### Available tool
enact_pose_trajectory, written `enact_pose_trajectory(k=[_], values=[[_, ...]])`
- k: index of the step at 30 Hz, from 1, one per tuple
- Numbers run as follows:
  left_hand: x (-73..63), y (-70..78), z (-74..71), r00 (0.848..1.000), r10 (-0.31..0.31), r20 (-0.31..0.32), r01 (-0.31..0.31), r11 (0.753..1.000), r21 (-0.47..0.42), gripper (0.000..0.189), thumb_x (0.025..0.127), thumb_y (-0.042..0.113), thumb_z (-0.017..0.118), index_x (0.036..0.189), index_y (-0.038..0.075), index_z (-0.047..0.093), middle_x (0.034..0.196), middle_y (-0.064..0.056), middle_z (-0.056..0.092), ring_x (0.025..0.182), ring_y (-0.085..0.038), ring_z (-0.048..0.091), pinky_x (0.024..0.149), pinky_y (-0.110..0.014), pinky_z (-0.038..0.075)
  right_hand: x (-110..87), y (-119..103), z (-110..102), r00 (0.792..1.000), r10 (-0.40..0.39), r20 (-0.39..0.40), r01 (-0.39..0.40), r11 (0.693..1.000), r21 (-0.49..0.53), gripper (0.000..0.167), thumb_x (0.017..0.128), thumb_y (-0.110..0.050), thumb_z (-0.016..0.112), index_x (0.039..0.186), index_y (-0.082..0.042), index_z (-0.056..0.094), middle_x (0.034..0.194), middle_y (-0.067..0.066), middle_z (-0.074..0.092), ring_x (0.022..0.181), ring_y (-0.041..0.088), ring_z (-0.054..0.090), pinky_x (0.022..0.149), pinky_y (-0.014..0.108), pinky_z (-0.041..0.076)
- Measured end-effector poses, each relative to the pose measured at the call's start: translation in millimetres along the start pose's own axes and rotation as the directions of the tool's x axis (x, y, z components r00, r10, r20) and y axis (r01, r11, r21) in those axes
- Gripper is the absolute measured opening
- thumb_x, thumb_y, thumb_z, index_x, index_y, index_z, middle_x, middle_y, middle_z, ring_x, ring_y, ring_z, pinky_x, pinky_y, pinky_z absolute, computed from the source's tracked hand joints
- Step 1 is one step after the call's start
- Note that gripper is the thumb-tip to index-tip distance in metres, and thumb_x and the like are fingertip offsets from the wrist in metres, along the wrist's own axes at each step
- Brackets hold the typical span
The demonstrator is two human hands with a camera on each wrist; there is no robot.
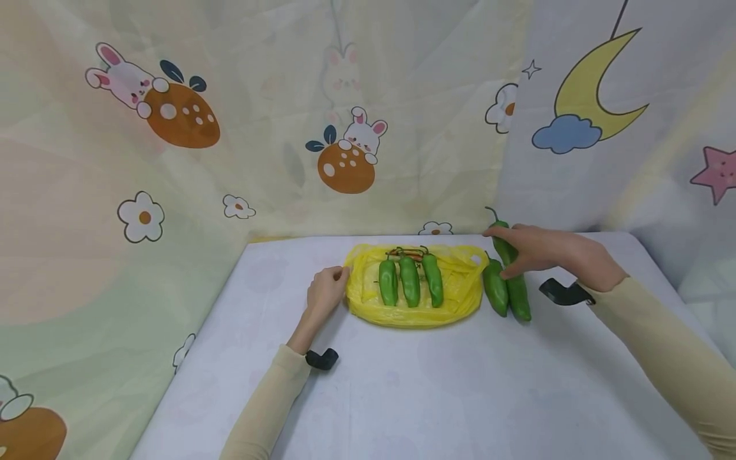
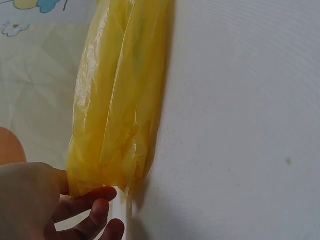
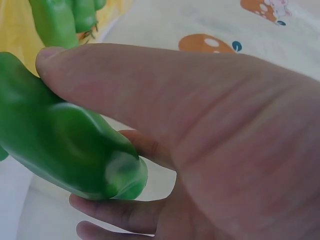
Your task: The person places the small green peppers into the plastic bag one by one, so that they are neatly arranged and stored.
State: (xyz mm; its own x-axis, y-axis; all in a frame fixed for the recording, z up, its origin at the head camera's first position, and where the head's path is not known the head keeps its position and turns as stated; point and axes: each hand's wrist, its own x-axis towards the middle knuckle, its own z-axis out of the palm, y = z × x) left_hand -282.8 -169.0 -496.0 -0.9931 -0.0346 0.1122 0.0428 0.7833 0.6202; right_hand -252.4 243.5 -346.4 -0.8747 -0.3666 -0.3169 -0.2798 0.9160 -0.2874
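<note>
A yellow plastic bag [image 1: 416, 318] lies spread on the table with three green peppers [image 1: 409, 281] side by side on it. My left hand [image 1: 328, 291] pinches the bag's left edge; in the left wrist view the thumb tip is hidden behind the yellow plastic [image 2: 117, 110]. To the right of the bag, my right hand [image 1: 543, 248] grips a green pepper [image 1: 502, 243] between thumb and fingers, near its stem end. Below that hand, another green pepper [image 1: 496, 289] and a further one [image 1: 520, 301] lie close together. The gripped pepper [image 3: 75, 145] fills the left of the right wrist view.
Thin reddish-brown pieces [image 1: 413, 255] show by the stems on the bag. A white cloth covers the table [image 1: 414, 390]. Printed curtains [image 1: 276, 160] hang behind and beside it. Each wrist wears a black strap mount [image 1: 323, 359].
</note>
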Motion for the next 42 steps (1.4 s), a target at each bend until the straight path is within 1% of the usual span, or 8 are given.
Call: enact_pose_trajectory(k=[5, 11, 14, 19, 27, 32, 37, 42], values=[[1.0, -1.2, 0.6, 1.0, -0.007, 0.005, 0.007, 1.0, 0.006, 0.039, 0.102, 0.04, 0.051, 0.077, 0.014, 0.065, 0.069, -0.001, 0.06, 0.057, -0.014, 0.048, 0.051, -0.028, 0.036, 1.2, -7, -2, 1.0, -0.01, -0.002, 0.01, 1.0, -0.008, 0.09, 0.08, -0.037, 0.084, 0.151, -0.012, 0.036, 0.133, 0.032, 0.049, 0.108, 0.037, 0.055, 0.09, 0.06, 0.05], [1.2, -1.0, 0.4, 1.0, -0.007, 0.0, 0.007, 1.0, 0.005, 0.037, 0.102, 0.04, 0.051, 0.085, 0.015, 0.071, 0.076, -0.001, 0.066, 0.061, -0.015, 0.052, 0.053, -0.029, 0.039, 4.5, -15, -4, 1.0, -0.013, -0.002, 0.013, 1.0, -0.014, 0.089, 0.081, -0.034, 0.083, 0.152, -0.013, 0.034, 0.135, 0.033, 0.047, 0.108, 0.037, 0.056, 0.09, 0.061, 0.051], [1.0, -1.1, 0.5, 1.0, -0.005, 0.001, 0.005, 1.0, 0.007, 0.039, 0.102, 0.04, 0.051, 0.082, 0.013, 0.07, 0.074, -0.003, 0.065, 0.06, -0.016, 0.051, 0.052, -0.03, 0.038, 6.0, -21, -5, 1.0, -0.026, -0.003, 0.026, 0.999, -0.02, 0.09, 0.081, -0.033, 0.083, 0.153, -0.013, 0.034, 0.136, 0.034, 0.046, 0.11, 0.039, 0.055, 0.091, 0.061, 0.05], [1.2, -1.4, 1.1, 1.0, 0.0, -0.004, 0.0, 1.0, 0.001, 0.038, 0.102, 0.041, 0.052, 0.078, 0.016, 0.067, 0.071, -0.001, 0.062, 0.059, -0.016, 0.049, 0.052, -0.03, 0.037, 9.9, -31, -6, 0.999, -0.042, 0.007, 0.042, 0.999, -0.021, 0.09, 0.081, -0.033, 0.083, 0.154, -0.014, 0.033, 0.138, 0.033, 0.046, 0.112, 0.038, 0.055, 0.092, 0.061, 0.05], [0.9, -3.2, 0.2, 1.0, 0.005, -0.002, -0.005, 1.0, 0.01, 0.037, 0.102, 0.039, 0.052, 0.078, 0.015, 0.066, 0.068, 0.0, 0.059, 0.058, -0.015, 0.048, 0.052, -0.028, 0.036, 24.3, -44, 0, 0.997, -0.046, 0.055, 0.048, 0.999, -0.025, 0.088, 0.083, -0.036, 0.081, 0.155, -0.018, 0.032, 0.141, 0.03, 0.046, 0.113, 0.036, 0.055, 0.095, 0.058, 0.049], [1.4, -4.2, 0.0, 1.0, 0.014, -0.004, -0.014, 1.0, 0.01, 0.039, 0.102, 0.039, 0.052, 0.071, 0.015, 0.059, 0.065, 0.0, 0.054, 0.056, -0.014, 0.046, 0.05, -0.028, 0.035, 33.3, -54, 5, 0.997, -0.052, 0.058, 0.054, 0.998, -0.041, 0.086, 0.084, -0.033, 0.08, 0.155, -0.018, 0.034, 0.142, 0.029, 0.047, 0.113, 0.034, 0.056, 0.096, 0.058, 0.049], [2.4, -4.0, 0.6, 1.0, 0.016, -0.004, -0.016, 1.0, 0.015, 0.04, 0.102, 0.039, 0.052, 0.072, 0.015, 0.06, 0.069, 0.0, 0.058, 0.058, -0.015, 0.047, 0.051, -0.028, 0.036, 43.7, -63, 11, 0.995, -0.038, 0.087, 0.042, 0.998, -0.036, 0.088, 0.085, -0.033, 0.08, 0.157, -0.02, 0.031, 0.145, 0.027, 0.044, 0.112, 0.032, 0.055, 0.094, 0.053, 0.051], [2.3, -4.0, 1.1, 1.0, 0.012, -0.007, -0.012, 1.0, 0.023, 0.043, 0.102, 0.04, 0.052, 0.067, 0.016, 0.053, 0.066, 0.0, 0.055, 0.057, -0.015, 0.044, 0.051, -0.029, 0.033, 55.2, -73, 19, 0.995, -0.052, 0.09, 0.055, 0.998, -0.032, 0.087, 0.086, -0.031, 0.079, 0.157, -0.019, 0.031, 0.149, 0.026, 0.042, 0.119, 0.033, 0.053, 0.098, 0.052, 0.049]])
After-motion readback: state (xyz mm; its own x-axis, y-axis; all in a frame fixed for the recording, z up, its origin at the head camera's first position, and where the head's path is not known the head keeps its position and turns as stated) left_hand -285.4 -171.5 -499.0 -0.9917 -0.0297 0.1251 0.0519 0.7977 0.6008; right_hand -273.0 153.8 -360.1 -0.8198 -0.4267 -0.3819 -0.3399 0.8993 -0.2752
